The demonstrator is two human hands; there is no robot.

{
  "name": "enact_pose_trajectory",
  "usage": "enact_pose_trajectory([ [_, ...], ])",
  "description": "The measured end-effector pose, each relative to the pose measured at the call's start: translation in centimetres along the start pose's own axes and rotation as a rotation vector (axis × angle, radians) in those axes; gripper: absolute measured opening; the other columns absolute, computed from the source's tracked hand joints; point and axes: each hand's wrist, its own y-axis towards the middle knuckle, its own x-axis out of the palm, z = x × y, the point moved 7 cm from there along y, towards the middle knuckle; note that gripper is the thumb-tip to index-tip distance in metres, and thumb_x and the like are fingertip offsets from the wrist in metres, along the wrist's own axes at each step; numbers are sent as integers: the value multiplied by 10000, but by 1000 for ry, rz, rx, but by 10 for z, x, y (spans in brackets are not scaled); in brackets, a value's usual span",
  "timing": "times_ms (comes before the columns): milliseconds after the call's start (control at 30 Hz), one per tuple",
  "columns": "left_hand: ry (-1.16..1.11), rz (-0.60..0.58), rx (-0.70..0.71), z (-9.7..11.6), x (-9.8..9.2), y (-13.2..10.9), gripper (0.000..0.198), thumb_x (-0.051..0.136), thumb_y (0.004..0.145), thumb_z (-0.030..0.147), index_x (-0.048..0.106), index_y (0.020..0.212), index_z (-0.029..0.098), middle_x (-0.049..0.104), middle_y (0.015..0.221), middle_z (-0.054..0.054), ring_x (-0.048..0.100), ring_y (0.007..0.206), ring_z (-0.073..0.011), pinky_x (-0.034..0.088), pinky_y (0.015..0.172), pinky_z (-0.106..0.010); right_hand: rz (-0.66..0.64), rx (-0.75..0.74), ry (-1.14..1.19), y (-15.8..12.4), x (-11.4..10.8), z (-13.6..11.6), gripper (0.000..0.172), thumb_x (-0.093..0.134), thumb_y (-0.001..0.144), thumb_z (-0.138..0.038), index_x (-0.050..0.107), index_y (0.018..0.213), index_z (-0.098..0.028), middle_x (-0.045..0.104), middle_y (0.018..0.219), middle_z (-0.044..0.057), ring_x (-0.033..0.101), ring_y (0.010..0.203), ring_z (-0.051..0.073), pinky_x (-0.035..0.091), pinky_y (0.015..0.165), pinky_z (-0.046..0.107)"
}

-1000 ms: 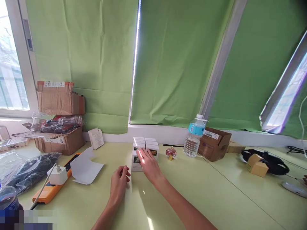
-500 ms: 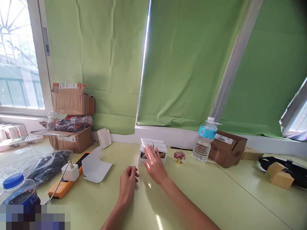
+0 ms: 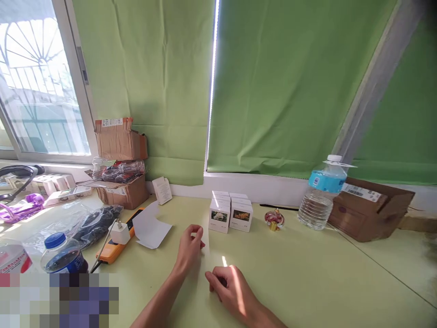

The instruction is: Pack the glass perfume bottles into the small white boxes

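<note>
A pixelated patch (image 3: 58, 300) blurred out the bottom left corner and covered the lower part of a blue-capped bottle (image 3: 63, 257). Another bottle (image 3: 12, 259) was cut off by the left edge and partly hidden by that patch, and the left edge also clipped a headset (image 3: 17, 172). The bottom edge cut off the left forearm (image 3: 153, 303) and right forearm (image 3: 262, 316). The print on the white cartons (image 3: 219, 217) and the barcode label (image 3: 360, 192) was too small to read.
</note>
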Motion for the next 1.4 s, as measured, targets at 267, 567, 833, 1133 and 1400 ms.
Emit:
enact_pose_trajectory([
  [267,614,86,71,17,-52,93,316,585,920,353,587,1169,158,604,1220,-90,642,955,-188,540,849,-405,45,-123,-107,3,3,2,493,451,939,-461,574,561,-170,447,502,-31,371,507,105,253,519,245],
  [567,1113,129,-5,37,-116,188,359,590,924,347,558,1234,168,594,1238,-89,620,1047,-219,539,877,-435,24,-28,-69,21,12,22,453,523,893,-424,524,514,-176,473,479,-20,405,472,106,261,498,243],
  [833,1224,42,2,20,-106,191,358,591,924,347,561,1229,164,599,1228,-89,623,1038,-216,542,870,-429,98,24,-64,25,5,21,414,563,835,-326,500,454,-178,449,433,-28,379,443,100,239,490,252],
  [1133,1129,204,303,80,-82,101,365,348,999,372,660,1050,187,599,1276,-75,668,864,-172,512,755,-296,115,-2,29,14,-3,11,375,547,870,-321,588,528,-175,470,448,-33,439,453,103,273,474,228],
  [1400,769,101,553,106,-38,-24,299,434,972,414,632,858,221,661,1052,-9,585,620,-98,457,584,-232,478,-63,217,4,-40,13,282,616,842,-395,637,1042,-197,667,910,45,508,570,128,449,619,288],
])
